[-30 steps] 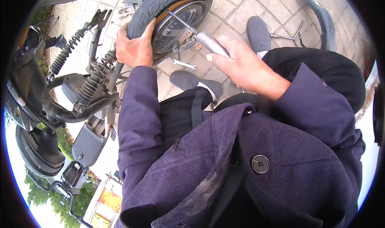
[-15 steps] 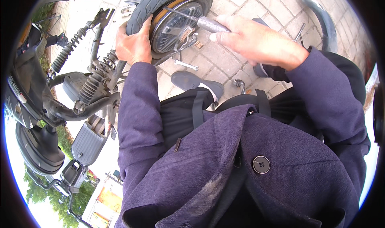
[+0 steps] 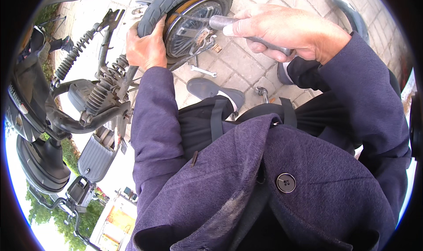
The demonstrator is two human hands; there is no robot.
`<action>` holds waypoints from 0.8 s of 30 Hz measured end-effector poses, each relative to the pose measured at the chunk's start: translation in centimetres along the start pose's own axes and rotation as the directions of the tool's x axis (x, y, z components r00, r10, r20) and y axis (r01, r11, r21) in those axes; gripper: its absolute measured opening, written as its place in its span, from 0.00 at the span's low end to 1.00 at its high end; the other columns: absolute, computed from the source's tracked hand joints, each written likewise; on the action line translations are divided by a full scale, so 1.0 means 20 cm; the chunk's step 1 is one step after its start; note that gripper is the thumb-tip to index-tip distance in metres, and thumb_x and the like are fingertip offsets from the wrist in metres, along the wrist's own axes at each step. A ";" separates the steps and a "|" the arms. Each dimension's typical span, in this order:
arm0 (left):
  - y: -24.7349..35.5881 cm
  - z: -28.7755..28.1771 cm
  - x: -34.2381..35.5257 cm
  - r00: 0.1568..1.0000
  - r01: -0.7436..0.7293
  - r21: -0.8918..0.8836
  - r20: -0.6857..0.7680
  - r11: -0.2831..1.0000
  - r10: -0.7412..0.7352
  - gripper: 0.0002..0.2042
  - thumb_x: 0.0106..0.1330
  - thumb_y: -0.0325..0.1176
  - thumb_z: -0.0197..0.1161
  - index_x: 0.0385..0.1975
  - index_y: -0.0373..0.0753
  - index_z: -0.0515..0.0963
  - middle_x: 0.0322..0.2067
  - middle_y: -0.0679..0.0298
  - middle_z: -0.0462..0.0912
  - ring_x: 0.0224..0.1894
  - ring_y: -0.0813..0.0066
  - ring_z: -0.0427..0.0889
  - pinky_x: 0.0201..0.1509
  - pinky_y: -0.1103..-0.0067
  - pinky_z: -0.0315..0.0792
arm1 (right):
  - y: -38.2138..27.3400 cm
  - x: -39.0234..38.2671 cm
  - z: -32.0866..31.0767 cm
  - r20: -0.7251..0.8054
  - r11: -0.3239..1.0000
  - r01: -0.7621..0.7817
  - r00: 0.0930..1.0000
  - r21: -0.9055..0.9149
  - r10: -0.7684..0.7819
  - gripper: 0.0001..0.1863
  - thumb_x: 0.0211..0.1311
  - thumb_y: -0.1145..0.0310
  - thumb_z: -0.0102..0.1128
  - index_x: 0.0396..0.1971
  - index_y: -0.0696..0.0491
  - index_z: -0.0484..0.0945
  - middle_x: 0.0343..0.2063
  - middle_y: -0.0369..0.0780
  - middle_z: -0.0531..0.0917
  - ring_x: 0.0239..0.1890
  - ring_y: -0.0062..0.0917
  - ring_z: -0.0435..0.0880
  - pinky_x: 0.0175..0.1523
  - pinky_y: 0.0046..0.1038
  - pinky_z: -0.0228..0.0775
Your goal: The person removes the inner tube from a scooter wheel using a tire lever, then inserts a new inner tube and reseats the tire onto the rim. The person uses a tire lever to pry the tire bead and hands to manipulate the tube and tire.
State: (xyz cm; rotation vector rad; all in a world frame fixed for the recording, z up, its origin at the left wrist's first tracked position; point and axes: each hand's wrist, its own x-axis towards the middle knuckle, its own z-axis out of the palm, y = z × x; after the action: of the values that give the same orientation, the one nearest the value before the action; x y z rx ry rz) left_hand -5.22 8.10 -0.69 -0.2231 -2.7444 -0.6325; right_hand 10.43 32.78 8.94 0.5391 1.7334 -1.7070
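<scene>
A black tyre [image 3: 154,13] sits on a wheel with a spoked hub [image 3: 187,37], at the top of the view. My left hand [image 3: 147,46] grips the tyre's near left side, thumb over its inner edge and fingers round the tread. My right hand [image 3: 288,30] is closed round the grey handle of a tyre lever [image 3: 222,22], its thumb stretched along the handle. The lever's thin shaft crosses the hub's face to the rim beside the tyre. Exactly where its tip rests is hard to make out.
An open-ended spanner [image 3: 203,71] lies on the paving below the wheel, close to my shoe [image 3: 207,90]. Left stands a scooter frame with coil springs [image 3: 99,96]. A loose dark curved piece [image 3: 350,17] lies at the far right. Another metal tool [image 3: 263,93] lies between my feet.
My right hand has swung the lever's handle end down toward me and slightly left, turning the wrist. My left hand stays on the tyre, almost unmoved.
</scene>
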 end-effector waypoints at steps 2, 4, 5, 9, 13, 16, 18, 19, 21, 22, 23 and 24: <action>0.00 0.00 0.00 1.000 0.016 0.019 0.002 1.000 -0.016 0.38 0.43 0.62 0.83 0.48 0.37 0.86 0.42 0.57 0.90 0.45 0.61 0.89 0.56 0.69 0.77 | -0.02 0.00 0.01 -0.003 0.999 -0.004 1.000 -0.035 0.003 0.18 0.77 0.57 0.55 0.47 0.59 0.76 0.19 0.30 0.70 0.10 0.10 0.62 0.15 0.18 0.52; 0.00 0.00 0.00 1.000 0.012 0.027 -0.012 1.000 -0.012 0.38 0.43 0.62 0.83 0.48 0.37 0.87 0.42 0.57 0.90 0.44 0.61 0.89 0.55 0.69 0.78 | -0.02 0.01 0.03 -0.069 0.998 -0.030 0.997 -0.057 0.026 0.19 0.77 0.56 0.54 0.49 0.59 0.77 0.19 0.30 0.70 0.10 0.10 0.63 0.15 0.18 0.52; -0.01 0.01 0.00 1.000 0.006 0.032 -0.024 0.999 -0.005 0.38 0.43 0.62 0.83 0.48 0.37 0.87 0.42 0.58 0.90 0.44 0.62 0.89 0.55 0.69 0.78 | -0.02 0.01 0.05 -0.070 0.999 0.001 0.998 -0.038 -0.004 0.18 0.76 0.57 0.55 0.47 0.59 0.78 0.19 0.31 0.70 0.11 0.12 0.64 0.16 0.20 0.54; -0.02 0.02 -0.01 0.999 -0.021 0.013 -0.040 1.000 0.021 0.38 0.43 0.62 0.83 0.47 0.37 0.87 0.41 0.58 0.90 0.44 0.61 0.89 0.54 0.68 0.78 | 0.02 0.01 0.17 -0.091 0.999 0.014 0.996 0.040 -0.010 0.20 0.76 0.57 0.55 0.50 0.60 0.78 0.21 0.32 0.71 0.12 0.15 0.66 0.17 0.22 0.57; -0.02 0.03 -0.01 0.998 -0.020 0.038 -0.065 0.999 0.023 0.37 0.43 0.63 0.82 0.47 0.39 0.87 0.42 0.59 0.90 0.45 0.61 0.89 0.54 0.68 0.78 | 0.10 0.06 0.22 -0.061 0.989 0.053 0.997 0.136 -0.045 0.20 0.75 0.58 0.55 0.53 0.60 0.77 0.23 0.33 0.71 0.11 0.13 0.65 0.16 0.21 0.56; -0.01 0.04 -0.02 0.998 0.023 0.056 -0.059 0.998 -0.020 0.37 0.44 0.64 0.81 0.47 0.41 0.87 0.42 0.60 0.90 0.45 0.60 0.89 0.55 0.67 0.78 | 0.18 0.13 0.24 -0.177 0.963 0.191 0.958 -0.190 -0.225 0.22 0.75 0.57 0.56 0.53 0.61 0.76 0.27 0.39 0.77 0.24 0.24 0.77 0.31 0.29 0.70; 0.00 0.03 -0.02 0.997 0.010 0.062 -0.081 0.998 -0.005 0.37 0.43 0.64 0.82 0.47 0.41 0.87 0.42 0.60 0.90 0.45 0.60 0.89 0.55 0.67 0.78 | 0.23 0.15 0.29 -0.261 0.920 0.278 0.899 -0.278 -0.350 0.20 0.74 0.57 0.55 0.43 0.63 0.75 0.28 0.49 0.81 0.34 0.43 0.83 0.46 0.44 0.72; 0.00 0.03 -0.02 0.996 0.012 0.064 -0.085 0.998 -0.007 0.37 0.43 0.64 0.82 0.47 0.40 0.87 0.42 0.60 0.90 0.45 0.60 0.89 0.55 0.67 0.78 | 0.25 0.16 0.30 -0.264 0.898 0.356 0.868 -0.260 -0.421 0.19 0.74 0.57 0.55 0.43 0.62 0.76 0.27 0.49 0.81 0.33 0.42 0.83 0.44 0.43 0.72; 0.01 0.03 -0.03 0.998 0.021 0.038 -0.065 0.999 -0.018 0.37 0.43 0.64 0.82 0.47 0.40 0.87 0.41 0.59 0.90 0.44 0.60 0.89 0.55 0.67 0.78 | 0.26 0.14 0.33 -0.275 0.934 0.291 0.899 -0.209 -0.342 0.19 0.74 0.58 0.55 0.44 0.62 0.76 0.26 0.48 0.80 0.29 0.39 0.83 0.40 0.42 0.73; 0.01 0.03 -0.03 0.998 0.034 0.045 -0.058 0.998 -0.031 0.37 0.43 0.63 0.82 0.47 0.40 0.87 0.41 0.59 0.90 0.44 0.60 0.89 0.55 0.68 0.78 | 0.26 0.14 0.33 -0.243 0.946 0.309 0.915 -0.095 -0.323 0.19 0.74 0.58 0.55 0.44 0.62 0.76 0.25 0.46 0.80 0.27 0.37 0.82 0.37 0.41 0.73; 0.01 0.03 -0.03 0.997 0.050 0.050 -0.061 0.998 -0.046 0.37 0.43 0.63 0.82 0.47 0.40 0.87 0.41 0.59 0.90 0.44 0.60 0.89 0.54 0.68 0.78 | 0.24 0.13 0.33 -0.189 0.970 0.244 0.953 0.007 -0.238 0.18 0.74 0.58 0.55 0.44 0.62 0.76 0.24 0.45 0.79 0.25 0.35 0.81 0.35 0.40 0.73; 0.01 0.03 -0.03 0.997 0.052 0.037 -0.064 0.998 -0.049 0.37 0.44 0.64 0.81 0.47 0.40 0.87 0.41 0.59 0.91 0.44 0.60 0.89 0.54 0.67 0.78 | 0.23 0.13 0.32 -0.124 0.980 0.172 0.979 0.098 -0.159 0.18 0.74 0.59 0.56 0.44 0.62 0.77 0.23 0.43 0.79 0.22 0.33 0.80 0.33 0.39 0.73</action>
State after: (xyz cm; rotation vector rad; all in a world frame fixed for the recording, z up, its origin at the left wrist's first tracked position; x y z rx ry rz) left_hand -4.77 8.57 -1.25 -0.1227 -2.7062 -0.5882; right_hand 12.69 26.43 4.18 0.5652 1.8180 -1.9301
